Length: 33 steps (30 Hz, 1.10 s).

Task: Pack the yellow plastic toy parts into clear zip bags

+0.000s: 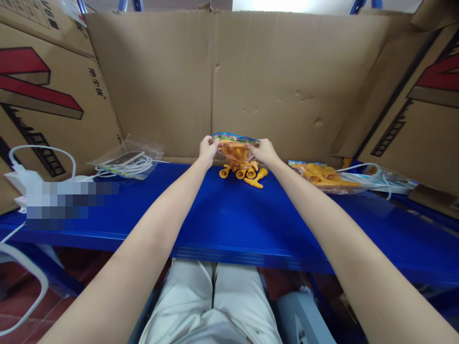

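Both my hands grip a clear plastic bag (234, 149) with a colourful printed header, one at each upper corner. My left hand (208, 149) is closed on its left side, and my right hand (263, 152) pinches the right side. Orange plastic parts show through the film. Below the bag, several orange parts with round cup-like ends (240, 174) rest on the blue shelf (229, 215). One loose T-shaped orange piece (256, 179) lies just right of them, under my right wrist. Whether the bag's mouth is open I cannot make out.
Another bag of orange parts (317, 176) lies to the right, beside a white cable (373, 167). On the left are a clear bag with a coiled white cable (138, 165) and a white plug (27, 179). Cardboard walls (272, 76) enclose the shelf at the back and sides.
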Each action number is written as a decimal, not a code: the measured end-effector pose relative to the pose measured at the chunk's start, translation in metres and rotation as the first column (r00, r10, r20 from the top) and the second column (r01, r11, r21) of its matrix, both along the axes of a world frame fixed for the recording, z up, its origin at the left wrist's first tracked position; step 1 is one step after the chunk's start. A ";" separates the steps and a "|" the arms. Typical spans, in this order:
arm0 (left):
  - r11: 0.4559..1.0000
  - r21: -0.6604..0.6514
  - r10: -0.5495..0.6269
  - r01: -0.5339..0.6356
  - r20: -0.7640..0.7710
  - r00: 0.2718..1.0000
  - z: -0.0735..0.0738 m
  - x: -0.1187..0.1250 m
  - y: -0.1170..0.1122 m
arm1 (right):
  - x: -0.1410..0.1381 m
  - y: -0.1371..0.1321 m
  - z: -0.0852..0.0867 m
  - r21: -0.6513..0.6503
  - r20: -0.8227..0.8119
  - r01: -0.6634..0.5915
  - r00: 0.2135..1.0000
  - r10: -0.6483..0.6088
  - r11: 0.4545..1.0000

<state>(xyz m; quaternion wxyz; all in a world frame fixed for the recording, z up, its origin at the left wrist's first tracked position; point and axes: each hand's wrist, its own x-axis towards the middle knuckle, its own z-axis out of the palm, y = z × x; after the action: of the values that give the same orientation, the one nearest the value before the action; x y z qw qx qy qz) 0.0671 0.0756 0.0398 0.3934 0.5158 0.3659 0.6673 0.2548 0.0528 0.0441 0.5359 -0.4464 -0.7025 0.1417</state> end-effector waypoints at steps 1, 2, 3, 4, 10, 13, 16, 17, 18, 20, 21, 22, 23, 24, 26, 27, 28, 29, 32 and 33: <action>1.000 -0.026 -0.006 0.006 -0.001 1.000 -0.001 -0.001 -0.003 | -0.001 -0.001 0.001 -0.098 -0.068 -0.026 0.998 0.019 0.995; 0.999 -0.053 -0.015 0.014 -0.008 1.000 0.000 -0.002 -0.006 | -0.003 -0.001 0.003 -0.180 -0.146 -0.060 0.989 0.033 0.982; 0.997 -0.077 -0.027 0.026 -0.022 0.999 0.001 -0.003 -0.008 | -0.006 -0.001 0.006 -0.225 -0.220 -0.097 0.974 0.047 0.969; 0.995 -0.095 -0.034 0.030 -0.039 0.999 0.003 -0.004 -0.010 | -0.008 -0.001 0.009 -0.226 -0.277 -0.131 0.959 0.065 0.965; 0.997 -0.072 -0.033 0.023 -0.139 0.990 0.027 -0.007 -0.008 | -0.017 0.012 0.031 -0.095 -0.363 -0.098 0.930 0.057 0.991; 0.999 -0.040 -0.012 0.006 -0.149 0.989 0.042 -0.006 -0.006 | -0.017 0.020 0.039 -0.023 -0.333 -0.066 0.941 0.055 0.998; 1.000 0.010 0.001 0.000 -0.113 0.994 0.057 -0.007 -0.003 | -0.016 0.020 0.049 0.071 -0.286 -0.027 0.957 0.046 0.997; 1.000 0.028 -0.007 0.010 -0.100 0.995 0.062 -0.009 -0.001 | -0.016 0.018 0.053 0.109 -0.266 -0.020 0.963 0.048 0.994; 0.999 0.045 -0.022 0.026 -0.087 0.996 0.067 -0.011 0.000 | -0.016 0.016 0.056 0.145 -0.246 -0.017 0.968 0.053 0.989; 0.994 0.083 -0.065 0.069 -0.048 0.997 0.075 -0.016 0.003 | -0.017 0.010 0.062 0.206 -0.207 -0.018 0.976 0.062 0.978; 0.990 0.107 -0.087 0.088 -0.019 0.996 0.079 -0.019 0.004 | -0.017 0.005 0.064 0.232 -0.187 -0.021 0.980 0.065 0.972; 0.985 0.137 -0.104 0.101 0.015 0.994 0.081 -0.022 0.004 | -0.018 0.001 0.066 0.259 -0.165 -0.023 0.984 0.068 0.966; 0.980 0.169 -0.115 0.105 0.053 0.992 0.083 -0.025 0.004 | -0.018 -0.004 0.067 0.286 -0.141 -0.025 0.988 0.068 0.958; 0.974 0.201 -0.121 0.101 0.090 0.988 0.084 -0.029 0.002 | -0.018 -0.009 0.068 0.313 -0.115 -0.024 0.991 0.063 0.949; 0.963 0.259 -0.119 0.078 0.149 0.982 0.084 -0.034 -0.005 | -0.019 -0.020 0.068 0.359 -0.063 -0.012 0.997 0.037 0.933; 0.958 0.281 -0.114 0.063 0.167 0.979 0.084 -0.036 -0.010 | -0.018 -0.025 0.067 0.374 -0.040 0.000 0.999 0.016 0.928; 0.953 0.298 -0.106 0.050 0.178 0.978 0.084 -0.038 -0.016 | -0.018 -0.031 0.067 0.384 -0.021 0.014 1.000 -0.006 0.923; 0.950 0.309 -0.100 0.039 0.184 0.978 0.083 -0.040 -0.022 | -0.017 -0.036 0.066 0.393 -0.009 0.028 1.000 -0.027 0.919; 0.943 0.333 -0.074 -0.002 0.216 0.973 0.080 -0.040 -0.039 | -0.016 -0.052 0.060 0.421 -0.015 0.052 0.999 -0.051 0.905; 0.940 0.340 -0.067 -0.013 0.223 0.972 0.078 -0.039 -0.043 | -0.016 -0.057 0.057 0.432 -0.032 0.049 0.999 -0.039 0.900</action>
<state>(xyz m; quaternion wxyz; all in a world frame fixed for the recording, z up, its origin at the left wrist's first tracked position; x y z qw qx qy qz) 0.0276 0.0326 0.1177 0.3478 0.4993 0.1902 0.7704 0.2388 -0.0038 0.1015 0.6327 -0.3305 -0.6999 -0.0249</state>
